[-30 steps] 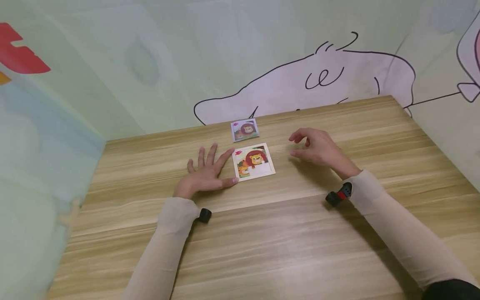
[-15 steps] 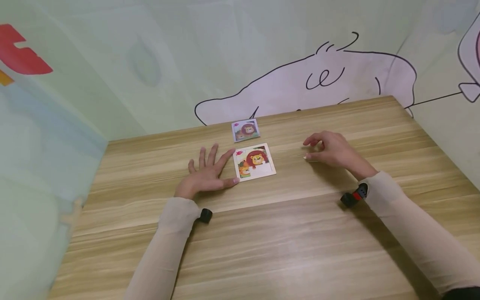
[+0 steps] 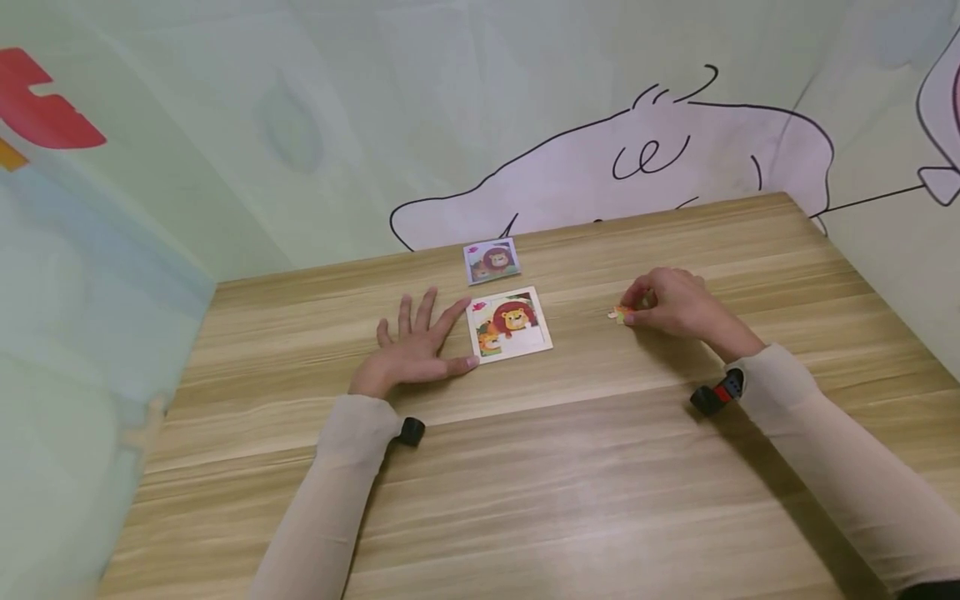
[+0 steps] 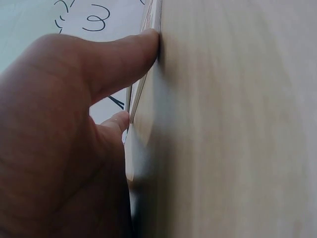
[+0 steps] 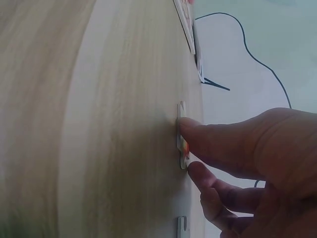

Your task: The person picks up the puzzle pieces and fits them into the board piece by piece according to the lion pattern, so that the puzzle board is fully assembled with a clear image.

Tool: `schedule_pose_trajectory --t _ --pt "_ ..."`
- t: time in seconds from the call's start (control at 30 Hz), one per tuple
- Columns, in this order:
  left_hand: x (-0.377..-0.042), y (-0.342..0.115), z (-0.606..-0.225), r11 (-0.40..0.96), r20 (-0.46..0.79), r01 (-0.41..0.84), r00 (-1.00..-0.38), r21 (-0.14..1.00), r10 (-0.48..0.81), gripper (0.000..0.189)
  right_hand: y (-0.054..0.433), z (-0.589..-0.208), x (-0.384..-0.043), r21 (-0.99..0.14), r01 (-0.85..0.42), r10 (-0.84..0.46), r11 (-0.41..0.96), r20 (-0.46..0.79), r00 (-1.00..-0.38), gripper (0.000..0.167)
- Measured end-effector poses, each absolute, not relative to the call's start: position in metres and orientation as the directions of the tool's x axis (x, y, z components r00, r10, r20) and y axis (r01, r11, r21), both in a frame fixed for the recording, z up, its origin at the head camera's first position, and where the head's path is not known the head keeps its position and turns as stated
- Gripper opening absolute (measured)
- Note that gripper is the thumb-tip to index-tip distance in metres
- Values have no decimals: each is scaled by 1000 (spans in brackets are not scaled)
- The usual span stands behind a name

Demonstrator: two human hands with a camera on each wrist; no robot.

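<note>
A square jigsaw puzzle board (image 3: 531, 337) with a lion picture lies on the table, its lower right part bare. My left hand (image 3: 408, 357) rests at the board's left edge with fingers spread; thumb and index fingertips touch its corners. In the left wrist view, the thumb (image 4: 124, 57) presses against the board's edge. To the right of the board, my right hand (image 3: 678, 307) pinches a small orange-and-green puzzle piece (image 3: 619, 314) between thumb and index finger. The right wrist view shows this puzzle piece (image 5: 181, 144) at the tabletop; whether it is lifted I cannot tell.
Behind the board lies a matching lion picture card (image 3: 491, 262), near the table's back edge. Another loose piece (image 5: 183, 228) lies beyond the right hand's fingers in the right wrist view. A wall with printed drawings (image 3: 555, 183) stands behind the wooden table (image 3: 525, 483).
My right hand has moved right, away from the board, and its fingers have closed on the puzzle piece, which has come into sight. The left hand has stayed at the board.
</note>
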State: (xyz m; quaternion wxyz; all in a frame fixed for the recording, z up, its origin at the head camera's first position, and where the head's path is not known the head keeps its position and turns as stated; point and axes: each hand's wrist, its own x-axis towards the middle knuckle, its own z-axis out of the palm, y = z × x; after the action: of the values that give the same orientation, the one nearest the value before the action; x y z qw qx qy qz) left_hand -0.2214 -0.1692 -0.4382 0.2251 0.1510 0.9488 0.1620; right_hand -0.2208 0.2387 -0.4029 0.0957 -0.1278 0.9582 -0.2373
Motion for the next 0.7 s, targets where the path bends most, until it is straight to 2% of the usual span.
schedule_pose_trajectory --t 0.27,0.7 --pt "-222 -169 -438 902 -378 215 -853 375 360 98 239 -403 -220 -494 -185 -274 850 -113 -955 26" --pt "-223 -170 -439 906 -384 214 -852 365 356 98 244 -407 -219 -578 -191 -260 793 -37 -965 11"
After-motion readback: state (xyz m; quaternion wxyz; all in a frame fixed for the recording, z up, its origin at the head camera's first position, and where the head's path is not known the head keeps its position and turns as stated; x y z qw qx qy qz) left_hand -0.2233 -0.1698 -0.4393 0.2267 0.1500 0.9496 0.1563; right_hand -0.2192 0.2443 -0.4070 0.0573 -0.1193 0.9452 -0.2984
